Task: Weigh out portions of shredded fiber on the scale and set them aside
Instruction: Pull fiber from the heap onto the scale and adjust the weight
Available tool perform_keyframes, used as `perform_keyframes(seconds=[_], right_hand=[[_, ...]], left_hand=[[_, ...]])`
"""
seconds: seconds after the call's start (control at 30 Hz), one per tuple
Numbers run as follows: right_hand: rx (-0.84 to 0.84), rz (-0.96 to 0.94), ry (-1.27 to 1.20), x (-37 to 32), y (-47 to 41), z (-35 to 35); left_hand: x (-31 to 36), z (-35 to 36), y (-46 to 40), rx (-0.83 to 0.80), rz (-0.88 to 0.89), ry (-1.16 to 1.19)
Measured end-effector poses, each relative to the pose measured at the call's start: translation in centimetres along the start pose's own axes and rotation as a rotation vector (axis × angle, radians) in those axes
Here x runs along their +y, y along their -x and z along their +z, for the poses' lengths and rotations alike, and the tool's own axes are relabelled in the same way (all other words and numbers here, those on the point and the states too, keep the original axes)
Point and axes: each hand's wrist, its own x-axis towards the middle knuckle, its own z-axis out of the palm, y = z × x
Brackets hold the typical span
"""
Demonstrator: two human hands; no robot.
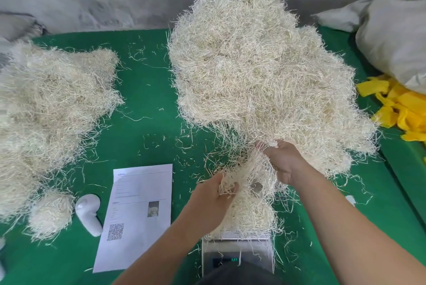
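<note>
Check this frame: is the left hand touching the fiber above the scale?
Touching. The head view shows the left hand with its fingers curled into the tuft of fiber held over the scale; strands lie across its fingertips.

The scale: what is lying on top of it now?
A mound of shredded fiber covers the platform of the scale. Both hands, left and right, grip more fiber above it. The platform is mostly hidden.

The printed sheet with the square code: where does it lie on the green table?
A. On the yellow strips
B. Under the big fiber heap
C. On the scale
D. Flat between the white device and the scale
D: the printed sheet lies flat on the green table, with the white device at its left and the scale at its right.
</note>
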Motion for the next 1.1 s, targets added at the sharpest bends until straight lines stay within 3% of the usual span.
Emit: perform_keyframes(seconds=[0.1, 0.2, 0.43, 0.6, 0.7, 0.77, 0.83, 0.9, 0.97, 1.03, 1.1], right_hand=[[0.23, 0.008, -0.138, -1.0, -0.9, -1.3], [0.356, -0.051, -0.2, -3.1, -1.4, -3.6], [0.423, -0.186, -0.454, -5.8, -3.2, -4.5], [0.58, -0.362, -0.394, -7.7, -3.2, -4.4], [0.522, -0.564, -0.131, -8.8, -3.4, -4.4], [0.444, -0.762, 0.145, -9.5, -3.2, -4.0], [0.402, -0.844, 0.507, -10.9, -2.8, -3.6], [0.334, -0.736, 0.959, -12.3, -2.4, -3.9], [0.163, -0.551, 1.303, -13.5, -2.2, -5.0], [0.019, -0.357, 1.449, -14.4, -1.6, -6.3], [0.017, -0.278, 1.472, -14.8, -0.8, -7.3]], left_hand=[[-0.5, 0.8, 1.3, -0.082, -0.06, -0.031], [-2.2, 1.3, 2.9, -0.13, -0.094, -0.123], [-6.7, -0.8, 2.8, 0.009, -0.23, -0.139], [-9.9, -3.1, 2.4, 0.165, -0.355, -0.174], [-9.9, -3.2, 2.1, 0.194, -0.321, -0.17], [-9.1, -2.9, 1.7, 0.179, -0.265, -0.163], [-7.8, -2.3, 1.3, 0.167, -0.199, -0.161], [-6.5, -1.8, 1.0, 0.158, -0.134, -0.165], [-5.4, -1.3, 0.6, 0.132, -0.078, -0.173], [-4.4, -0.8, 0.2, 0.099, -0.043, -0.173], [-3.6, -0.1, -0.3, 0.072, -0.023, -0.162]])
